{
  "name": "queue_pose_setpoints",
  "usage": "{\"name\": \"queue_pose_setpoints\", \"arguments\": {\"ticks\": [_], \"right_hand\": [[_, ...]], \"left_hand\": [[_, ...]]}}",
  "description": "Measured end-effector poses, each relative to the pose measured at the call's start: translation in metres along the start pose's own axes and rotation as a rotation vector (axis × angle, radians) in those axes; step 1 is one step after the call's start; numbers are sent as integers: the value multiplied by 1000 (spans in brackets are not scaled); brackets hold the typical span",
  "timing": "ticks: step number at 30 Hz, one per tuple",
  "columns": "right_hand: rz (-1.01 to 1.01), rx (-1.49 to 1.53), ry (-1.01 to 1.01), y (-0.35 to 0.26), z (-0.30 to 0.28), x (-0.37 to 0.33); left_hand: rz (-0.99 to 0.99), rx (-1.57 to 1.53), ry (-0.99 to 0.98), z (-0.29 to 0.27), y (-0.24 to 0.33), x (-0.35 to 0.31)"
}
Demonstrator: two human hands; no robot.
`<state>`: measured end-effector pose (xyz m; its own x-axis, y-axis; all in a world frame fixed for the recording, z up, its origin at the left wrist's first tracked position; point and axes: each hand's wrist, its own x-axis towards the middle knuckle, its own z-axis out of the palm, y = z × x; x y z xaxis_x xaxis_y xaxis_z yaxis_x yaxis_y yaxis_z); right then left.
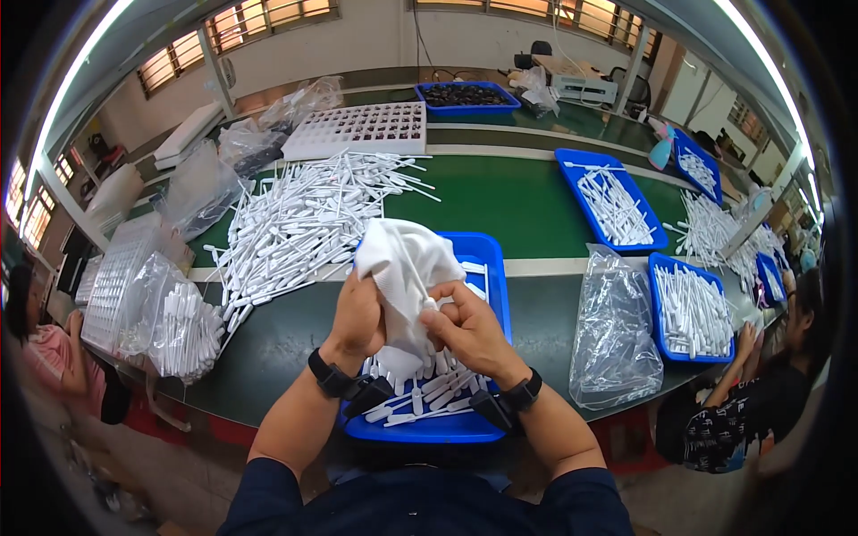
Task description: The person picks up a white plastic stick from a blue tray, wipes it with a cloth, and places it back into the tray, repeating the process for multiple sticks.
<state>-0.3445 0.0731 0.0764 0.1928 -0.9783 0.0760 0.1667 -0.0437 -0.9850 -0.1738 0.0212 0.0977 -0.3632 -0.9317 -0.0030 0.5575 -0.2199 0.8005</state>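
Fingers of the right hand (466,329) pinch a slim white stick (430,305) against a white cloth (393,259), the thumb pressed close to it; the left hand (359,314) is closed on the cloth's gathered side. Cloth and stick are held above a blue tray (503,290) on the dark bench (545,308). Were the pinch to slacken, the stick could slip free and be lost among the similar loose pieces (418,400) below. The cloth's hanging lower edge, near those pieces, might snag or stir them. Farther out, a wide sweep of the left forearm could scatter the untidy heap (304,214), whose ends jut out loosely.
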Motion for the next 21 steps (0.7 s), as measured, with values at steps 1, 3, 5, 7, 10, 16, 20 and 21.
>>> {"name": "queue_pose_setpoints", "arguments": {"ticks": [1, 3, 5, 7, 10, 16, 20, 21], "right_hand": [[-25, -80, -23, 1, -2, 1], [-71, -241, -75, 4, -4, 1], [-100, -244, -76, 8, -3, 1], [-161, -264, -90, 11, -2, 1], [-180, -198, -76, 6, -2, -3], [-26, -275, -156, -11, -10, -8], [-72, -288, 192, -19, -26, -4], [-89, -163, 165, -19, -26, -2]], "left_hand": [[37, -30, 32, 6, 3, 1], [67, -59, 63, 12, 2, 4], [164, 31, 51, 16, -1, 5], [206, 72, 42, 21, -10, 5], [213, 496, -94, 25, -34, 2], [180, 532, -83, -1, -30, 6], [164, 700, -97, -8, -29, -2], [135, 840, -186, -5, -29, -7]]}}
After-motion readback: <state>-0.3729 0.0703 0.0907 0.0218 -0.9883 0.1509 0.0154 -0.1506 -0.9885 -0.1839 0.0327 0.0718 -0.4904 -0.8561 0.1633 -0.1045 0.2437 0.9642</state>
